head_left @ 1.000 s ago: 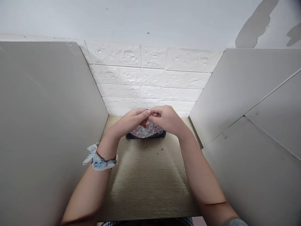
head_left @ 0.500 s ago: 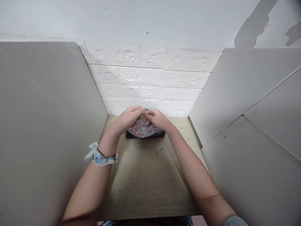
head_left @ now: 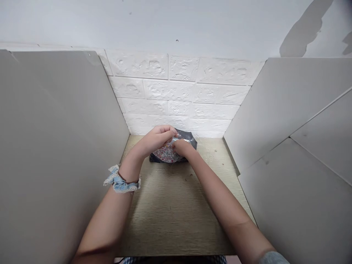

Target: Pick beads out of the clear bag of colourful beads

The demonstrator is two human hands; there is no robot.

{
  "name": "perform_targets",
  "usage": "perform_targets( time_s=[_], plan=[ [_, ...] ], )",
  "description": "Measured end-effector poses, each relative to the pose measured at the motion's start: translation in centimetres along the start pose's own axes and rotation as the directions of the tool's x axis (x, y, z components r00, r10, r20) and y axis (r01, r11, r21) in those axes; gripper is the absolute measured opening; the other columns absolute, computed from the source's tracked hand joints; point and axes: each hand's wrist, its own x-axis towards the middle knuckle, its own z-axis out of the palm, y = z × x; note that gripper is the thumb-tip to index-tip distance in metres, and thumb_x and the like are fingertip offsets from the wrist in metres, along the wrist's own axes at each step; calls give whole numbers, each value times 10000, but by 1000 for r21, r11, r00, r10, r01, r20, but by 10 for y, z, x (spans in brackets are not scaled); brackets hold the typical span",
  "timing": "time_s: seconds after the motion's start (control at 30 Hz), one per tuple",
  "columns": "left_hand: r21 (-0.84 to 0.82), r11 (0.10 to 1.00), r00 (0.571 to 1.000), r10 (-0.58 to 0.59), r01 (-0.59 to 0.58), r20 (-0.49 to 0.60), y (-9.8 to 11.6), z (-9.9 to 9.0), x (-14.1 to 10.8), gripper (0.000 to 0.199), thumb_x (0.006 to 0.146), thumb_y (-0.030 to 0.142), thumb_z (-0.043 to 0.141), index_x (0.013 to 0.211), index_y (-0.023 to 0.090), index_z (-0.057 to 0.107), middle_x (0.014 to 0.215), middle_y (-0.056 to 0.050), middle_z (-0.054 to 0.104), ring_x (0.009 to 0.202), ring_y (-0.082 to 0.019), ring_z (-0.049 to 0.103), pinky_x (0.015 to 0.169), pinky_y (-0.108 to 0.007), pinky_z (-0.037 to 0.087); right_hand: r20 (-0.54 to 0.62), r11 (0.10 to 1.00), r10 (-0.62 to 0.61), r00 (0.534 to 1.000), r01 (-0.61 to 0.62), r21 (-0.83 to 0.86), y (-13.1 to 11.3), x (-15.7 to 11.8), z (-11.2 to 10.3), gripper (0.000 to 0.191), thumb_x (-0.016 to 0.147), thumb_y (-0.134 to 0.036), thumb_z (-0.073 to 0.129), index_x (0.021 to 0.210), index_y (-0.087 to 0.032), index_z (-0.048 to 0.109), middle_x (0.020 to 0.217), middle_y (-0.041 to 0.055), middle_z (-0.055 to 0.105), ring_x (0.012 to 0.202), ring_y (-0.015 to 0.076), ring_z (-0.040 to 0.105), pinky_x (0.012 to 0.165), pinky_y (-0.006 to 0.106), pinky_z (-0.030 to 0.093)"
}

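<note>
A dark bag [head_left: 189, 136], open at the front, lies at the back of the table against the wall. Many small pink, white and clear beads [head_left: 168, 154] fill it. My left hand [head_left: 161, 136] is above the left part of the bag, its fingers pinched together; whatever they hold is too small to make out. Lower and to the right, my right hand [head_left: 182, 147] is down at the beads with its fingers curled in, the tips partly hidden. A blue scrunchie with lace edges [head_left: 121, 182] is round my left wrist.
The wooden table [head_left: 170, 209] has a few tiny specks on it. Grey panels stand at the left [head_left: 60, 146] and the right [head_left: 297, 176]. Behind is a white brick-pattern wall [head_left: 178, 88].
My right hand has come away from my left fingertips and moved down to the beads. More of the bag's dark back shows. The view has shifted slightly.
</note>
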Motion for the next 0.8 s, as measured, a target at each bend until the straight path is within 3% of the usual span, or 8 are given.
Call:
perform_targets(
  time_s=[0.43,0.8],
  plan=[
    [21,1000,1000,6,-7,21,-3,-1,2,180,728,306,456,704,138,514,500,43,333,430,-43,281,388,-162,202,-12,1000,-2,1000,1,-10,0,2,7,238,781,-156,396,838,-168,627,907,80,628,751,166,569,638,241,415],
    [54,999,1000,7,-8,18,-11,-3,6,189,732,317,445,709,141,509,518,44,352,436,-37,290,393,-156,217,-49,999,-20,999,18,-28,1,7,15,310,816,-148,320,912,-137,615,954,106,614,805,187,569,684,270,423]
  ],
)
